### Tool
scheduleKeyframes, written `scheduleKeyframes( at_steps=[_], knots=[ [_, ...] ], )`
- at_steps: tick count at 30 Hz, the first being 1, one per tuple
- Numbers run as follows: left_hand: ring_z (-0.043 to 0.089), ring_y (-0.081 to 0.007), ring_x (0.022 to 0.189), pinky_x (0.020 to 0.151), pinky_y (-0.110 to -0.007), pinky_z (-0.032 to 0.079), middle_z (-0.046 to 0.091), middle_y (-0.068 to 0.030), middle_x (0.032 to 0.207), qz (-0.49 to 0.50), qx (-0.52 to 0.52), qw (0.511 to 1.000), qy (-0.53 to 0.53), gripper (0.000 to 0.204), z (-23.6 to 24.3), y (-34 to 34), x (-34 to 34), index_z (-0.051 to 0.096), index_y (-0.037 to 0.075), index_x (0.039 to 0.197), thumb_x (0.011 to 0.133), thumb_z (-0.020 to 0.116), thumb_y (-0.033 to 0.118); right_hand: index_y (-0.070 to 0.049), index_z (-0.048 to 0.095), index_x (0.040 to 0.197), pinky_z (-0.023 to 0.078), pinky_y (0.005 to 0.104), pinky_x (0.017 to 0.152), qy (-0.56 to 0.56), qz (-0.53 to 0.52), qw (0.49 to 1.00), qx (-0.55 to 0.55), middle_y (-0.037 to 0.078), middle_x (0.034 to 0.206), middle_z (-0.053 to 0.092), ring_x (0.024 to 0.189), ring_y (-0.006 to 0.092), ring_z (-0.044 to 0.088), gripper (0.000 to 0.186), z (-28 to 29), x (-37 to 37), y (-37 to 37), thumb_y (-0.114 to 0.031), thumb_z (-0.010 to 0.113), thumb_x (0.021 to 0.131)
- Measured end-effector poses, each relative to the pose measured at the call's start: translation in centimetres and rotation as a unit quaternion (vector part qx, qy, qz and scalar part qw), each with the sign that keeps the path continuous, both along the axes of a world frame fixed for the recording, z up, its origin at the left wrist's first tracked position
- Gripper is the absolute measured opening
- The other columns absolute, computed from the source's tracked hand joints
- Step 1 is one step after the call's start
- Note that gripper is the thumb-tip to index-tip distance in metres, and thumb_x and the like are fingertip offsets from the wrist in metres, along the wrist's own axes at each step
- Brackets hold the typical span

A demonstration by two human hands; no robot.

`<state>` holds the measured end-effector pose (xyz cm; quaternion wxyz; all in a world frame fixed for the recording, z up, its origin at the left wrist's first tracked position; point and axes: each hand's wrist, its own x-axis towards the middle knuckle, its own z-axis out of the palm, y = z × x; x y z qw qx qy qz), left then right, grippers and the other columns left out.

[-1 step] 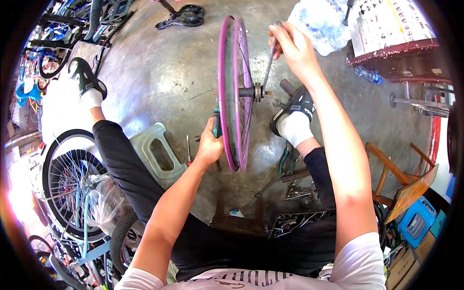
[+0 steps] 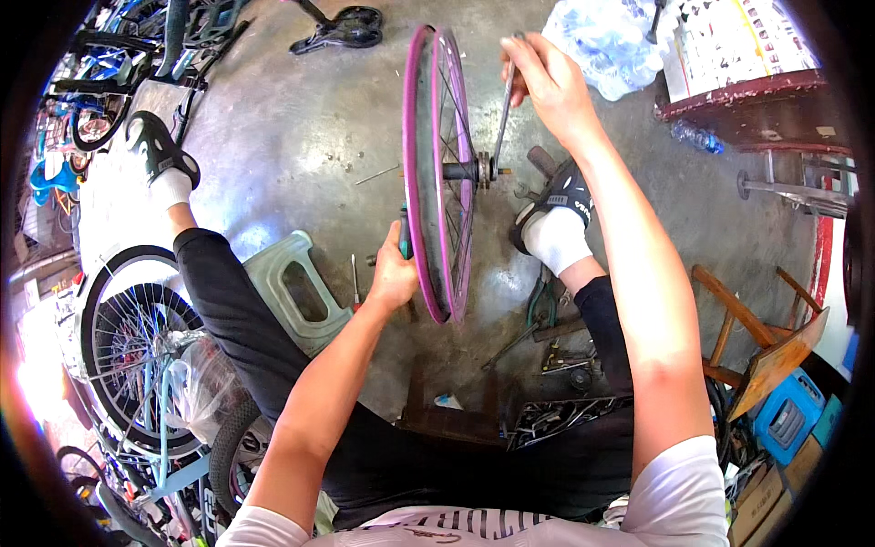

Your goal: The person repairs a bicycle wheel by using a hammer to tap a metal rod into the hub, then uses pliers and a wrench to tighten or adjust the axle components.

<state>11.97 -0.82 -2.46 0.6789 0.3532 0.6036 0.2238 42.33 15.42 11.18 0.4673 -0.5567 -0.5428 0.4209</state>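
Observation:
A bicycle wheel rim (image 2: 410,155), pink-purple and without a tyre, stands upright in front of me. Its dark hub (image 2: 460,171) points sideways, with the axle end jutting out on the right. My right hand (image 2: 544,80) is closed around the upper end of a slim metal wrench (image 2: 505,114), whose lower end meets the axle beside the hub. On the wheel's left side, my left hand (image 2: 396,276) wraps round a green-and-black tool handle (image 2: 405,235). The tool's working end is hidden behind the rim.
A grey-green plastic stool (image 2: 301,292) and a screwdriver (image 2: 355,283) lie left of the wheel. Pliers (image 2: 542,305) and loose tools rest near my right shoe (image 2: 561,201). Bicycles crowd the left; a wooden stool (image 2: 775,360) and blue case (image 2: 788,415) stand right.
The wheel has tilted and shifted slightly left. My right hand and the wrench have moved a little left and up; my left hand stays nearly in place.

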Motion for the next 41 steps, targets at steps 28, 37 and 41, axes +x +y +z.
scheduleKeyframes(
  at_steps=[28, 37, 41],
  knots=[
    [0.061, -0.0157, 0.097, 0.089, -0.033, 0.049, 0.066, -0.0098, 0.109, -0.065, 0.054, 0.994, 0.074, 0.046, 1.1, -0.4, 0.0, 0.052, -0.001, 0.138, 0.102, 0.068, 0.022, -0.007, 0.071, 0.111, 0.042, 0.0318, 0.048, 0.188, -0.189, 0.932, -0.246, 0.001, 0.071, 0.054, 0.053, 0.0127, 0.052, 0.030, -21.0, -1.2, 0.9, -0.034, 0.058, 0.108],
    [0.057, -0.0178, 0.085, 0.079, -0.035, 0.048, 0.061, -0.0064, 0.091, 0.047, -0.101, 0.994, -0.023, 0.022, 3.8, 1.2, 1.0, 0.061, 0.002, 0.108, 0.090, 0.064, 0.013, -0.004, 0.070, 0.108, 0.044, 0.0329, 0.049, 0.179, -0.219, 0.932, -0.225, 0.002, 0.075, 0.059, 0.055, 0.0137, 0.055, 0.032, -22.7, -0.9, -1.3, -0.033, 0.058, 0.108],
    [0.052, -0.0187, 0.075, 0.070, -0.034, 0.044, 0.058, -0.0067, 0.084, 0.015, -0.062, 0.998, 0.012, 0.028, 5.5, 1.8, 1.6, 0.062, 0.002, 0.104, 0.077, 0.060, 0.007, -0.007, 0.066, 0.112, 0.047, 0.0312, 0.054, 0.177, -0.222, 0.932, -0.223, 0.003, 0.085, 0.059, 0.066, 0.0125, 0.058, 0.033, -23.1, -1.3, -1.6, -0.038, 0.055, 0.109]
  ],
)
